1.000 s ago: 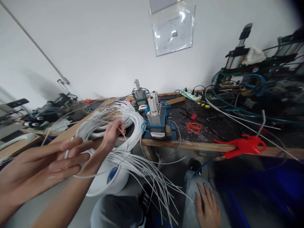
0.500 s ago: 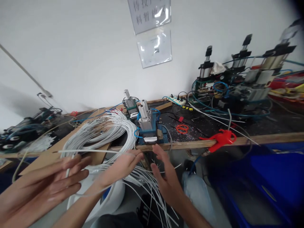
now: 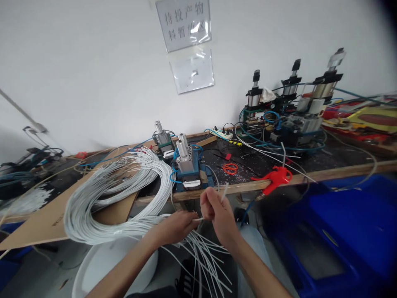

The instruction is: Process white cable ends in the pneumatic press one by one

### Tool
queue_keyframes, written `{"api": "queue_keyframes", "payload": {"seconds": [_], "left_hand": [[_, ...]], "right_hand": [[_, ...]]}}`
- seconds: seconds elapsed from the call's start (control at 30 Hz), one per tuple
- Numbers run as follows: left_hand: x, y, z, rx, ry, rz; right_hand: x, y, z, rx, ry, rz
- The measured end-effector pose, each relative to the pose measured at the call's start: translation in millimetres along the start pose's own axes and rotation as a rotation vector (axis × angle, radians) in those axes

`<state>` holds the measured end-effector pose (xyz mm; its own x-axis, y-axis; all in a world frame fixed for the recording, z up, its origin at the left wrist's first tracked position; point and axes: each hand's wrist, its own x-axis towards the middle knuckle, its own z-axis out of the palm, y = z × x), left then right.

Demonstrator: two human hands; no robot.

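Observation:
My left hand [image 3: 178, 225] is closed on a thin white cable [image 3: 199, 219], below the bench's front edge. Close beside it, my right hand [image 3: 218, 209] is closed around the same white strand, and a short pale end sticks up out of its fist. The fingers hide most of what lies between the hands. A big coiled bundle of white cables [image 3: 77, 207] rests on the bench to the left, and its loose ends hang below my hands. Just beyond my hands stands a small blue and silver pneumatic press [image 3: 186, 159].
A red air gun [image 3: 277, 179] hangs at the bench edge. Several presses [image 3: 302, 120] stand at the back right. Blue plastic stools or bins [image 3: 347, 215] fill the lower right. A white bucket [image 3: 83, 273] stands below the bundle, and cardboard [image 3: 40, 221] lies under the cables.
Another person's hand at the lower left, with a white cable, has gone from view. My hands, apart and with fingers spread before, have come together and closed on a cable.

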<state>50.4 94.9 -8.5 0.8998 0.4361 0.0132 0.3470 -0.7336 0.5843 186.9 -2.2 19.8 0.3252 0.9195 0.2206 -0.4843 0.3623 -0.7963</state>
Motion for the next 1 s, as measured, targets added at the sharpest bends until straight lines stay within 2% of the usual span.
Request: {"api": "queue_keyframes", "payload": {"seconds": [0.07, 0.13, 0.27, 0.37, 0.53, 0.63, 0.73, 0.87, 1.0], "left_hand": [[-3.8, 0.7, -0.4, 0.104, -0.072, 0.022], [-9.1, 4.6, -4.6, 0.133, -0.047, 0.047], [-24.0, 23.8, -14.1, -0.128, 0.224, -0.006], [-35.3, 43.3, -11.8, -0.362, 0.424, -0.086], [-46.4, 63.4, 9.2, -0.683, 0.573, -0.113], [-52.2, 65.2, 24.8, -0.865, 0.602, -0.118], [-58.3, 62.8, 40.4, -0.94, 0.607, -0.127], [-65.5, 59.4, 56.7, -0.808, 0.646, -0.123], [-70.1, 59.7, 62.5, -0.704, 0.639, -0.128]], "right_hand": [[-4.6, -0.2, -7.7, -0.028, 0.005, 0.03], [-12.3, 3.5, -12.3, -0.064, -0.021, 0.077], [-34.3, 18.3, -11.7, -0.24, -0.047, 0.068], [-51.8, 27.7, -6.9, -0.281, -0.065, 0.049], [-75.0, 38.5, -4.6, -0.272, -0.084, 0.081], [-86.8, 45.7, -8.8, -0.293, -0.078, 0.138], [-97.0, 50.0, -13.7, -0.333, -0.062, 0.166], [-105.1, 47.1, -18.6, -0.501, -0.002, 0.142], [-104.0, 39.1, -26.6, -0.789, -0.007, -0.002]]}}
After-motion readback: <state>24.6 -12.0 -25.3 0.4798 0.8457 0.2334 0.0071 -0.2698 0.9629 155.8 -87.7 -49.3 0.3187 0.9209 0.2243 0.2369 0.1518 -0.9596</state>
